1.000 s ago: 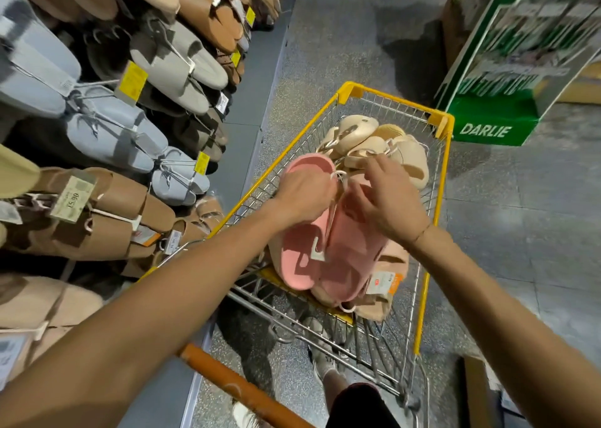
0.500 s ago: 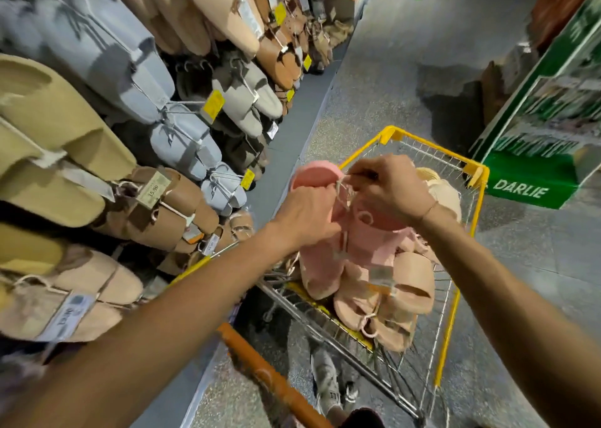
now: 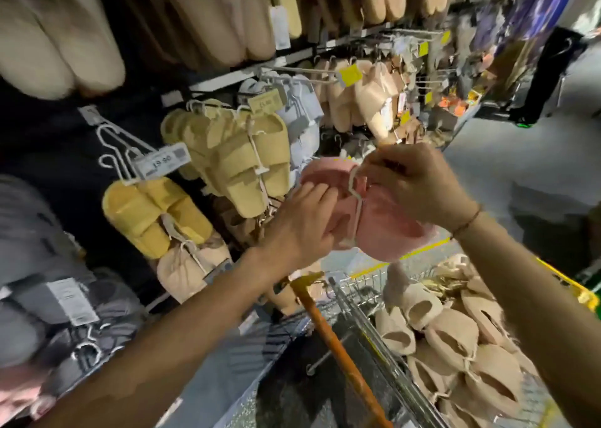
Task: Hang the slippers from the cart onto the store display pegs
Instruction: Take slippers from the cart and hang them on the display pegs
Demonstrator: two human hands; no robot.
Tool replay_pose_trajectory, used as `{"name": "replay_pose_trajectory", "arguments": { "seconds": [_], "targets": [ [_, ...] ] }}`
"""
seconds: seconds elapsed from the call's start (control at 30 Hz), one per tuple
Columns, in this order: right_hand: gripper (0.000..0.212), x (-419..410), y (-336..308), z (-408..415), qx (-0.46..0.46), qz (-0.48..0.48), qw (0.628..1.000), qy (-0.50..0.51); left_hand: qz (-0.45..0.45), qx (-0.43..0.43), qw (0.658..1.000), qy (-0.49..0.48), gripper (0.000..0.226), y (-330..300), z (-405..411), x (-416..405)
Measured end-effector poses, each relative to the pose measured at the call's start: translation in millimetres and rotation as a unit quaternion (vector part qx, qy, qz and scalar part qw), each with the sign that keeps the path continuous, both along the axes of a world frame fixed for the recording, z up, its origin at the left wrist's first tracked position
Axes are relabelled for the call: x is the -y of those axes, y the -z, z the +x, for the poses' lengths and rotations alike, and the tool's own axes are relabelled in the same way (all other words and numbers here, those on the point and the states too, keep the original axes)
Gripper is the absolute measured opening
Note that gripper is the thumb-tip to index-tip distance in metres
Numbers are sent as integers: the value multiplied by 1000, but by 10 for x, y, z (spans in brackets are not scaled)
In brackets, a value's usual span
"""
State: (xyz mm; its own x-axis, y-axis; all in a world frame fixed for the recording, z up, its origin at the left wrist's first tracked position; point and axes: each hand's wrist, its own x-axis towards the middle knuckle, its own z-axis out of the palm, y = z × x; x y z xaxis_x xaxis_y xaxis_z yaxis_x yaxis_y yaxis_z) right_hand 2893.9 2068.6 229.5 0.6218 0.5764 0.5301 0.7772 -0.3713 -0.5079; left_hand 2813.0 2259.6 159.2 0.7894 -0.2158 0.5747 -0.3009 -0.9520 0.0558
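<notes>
Now, pink slippers [image 3: 383, 219]: held up between both hands, above the cart [image 3: 374, 300], right of the pegs [image 3: 292, 69].
Left grip [image 3: 302, 222]: curled round the left slipper.
Right grip [image 3: 413, 183]: pinching the white hanger [image 3: 354, 200].

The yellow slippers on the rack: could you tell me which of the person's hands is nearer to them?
Left. The left hand holds the pink slippers just right of the yellow slippers; the right hand is farther right.

Wire cart [image 3: 370, 300], yellow-rimmed, orange handle [image 3: 335, 339]: heaped with beige slippers [image 3: 455, 339]. Display pegs [image 3: 302, 71] on dark wall rack: hung with yellow slippers [image 3: 153, 213], olive slippers [image 3: 240, 157], pale blue slippers [image 3: 302, 118], tan slippers [image 3: 367, 99]; price tags [image 3: 162, 161] at peg ends.
</notes>
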Motion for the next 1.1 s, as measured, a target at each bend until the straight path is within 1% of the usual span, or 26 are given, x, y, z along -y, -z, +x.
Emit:
{"name": "replay_pose_trajectory", "arguments": {
  "seconds": [0.07,0.13,0.23,0.3,0.4,0.47,0.53,0.63,0.7,0.73,0.83,0.93,1.0,1.1],
  "targets": [
    [13,-371,-386,-121,9,2,999,-49,-68,47,997,-11,36,-335,-257,-292],
    [11,-749,-710,-227,11,10,996,-92,-129,86,988,-17,39,-733,-546,-529],
    [11,-1342,-1085,-397,-9,43,987,-155,-175,169,967,-71,24,-1228,-944,-860],
    [10,-1750,-1301,-549,1,52,977,-206,-201,198,952,-123,22,-1481,-1178,-1078],
    [7,-2295,-1576,-835,2,42,965,-261,-224,239,923,-201,16,-1733,-1506,-1454],
    [11,-2601,-1724,-1031,-9,37,952,-304,-234,257,904,-248,19,-1850,-1726,-1699],
    [10,-2905,-1825,-1194,-14,31,938,-344,-235,265,890,-286,24,-1946,-1945,-1896],
    [11,-3299,-1992,-1447,-12,6,926,-378,-249,277,870,-324,22,-2065,-2279,-2100],
    [8,-3487,-2143,-1609,-8,-12,911,-412,-251,290,860,-337,23,-2135,-2461,-2166],
    [8,-3550,-2240,-1695,8,-24,905,-425,-252,300,853,-345,24,-2177,-2531,-2168],
    [9,-3672,-2562,-1944,79,-49,897,-433,-267,337,824,-369,22,-2335,-2667,-2197],
    [13,-3804,-2796,-2115,86,-38,894,-438,-273,376,793,-395,23,-2541,-2770,-2342],
    [20,-3928,-2863,-2160,74,-23,907,-414,-265,385,779,-417,26,-2710,-2828,-2442],
    [32,-4098,-2889,-2174,73,11,937,-340,-264,386,768,-436,41,-2925,-2846,-2559]
  ]
}}
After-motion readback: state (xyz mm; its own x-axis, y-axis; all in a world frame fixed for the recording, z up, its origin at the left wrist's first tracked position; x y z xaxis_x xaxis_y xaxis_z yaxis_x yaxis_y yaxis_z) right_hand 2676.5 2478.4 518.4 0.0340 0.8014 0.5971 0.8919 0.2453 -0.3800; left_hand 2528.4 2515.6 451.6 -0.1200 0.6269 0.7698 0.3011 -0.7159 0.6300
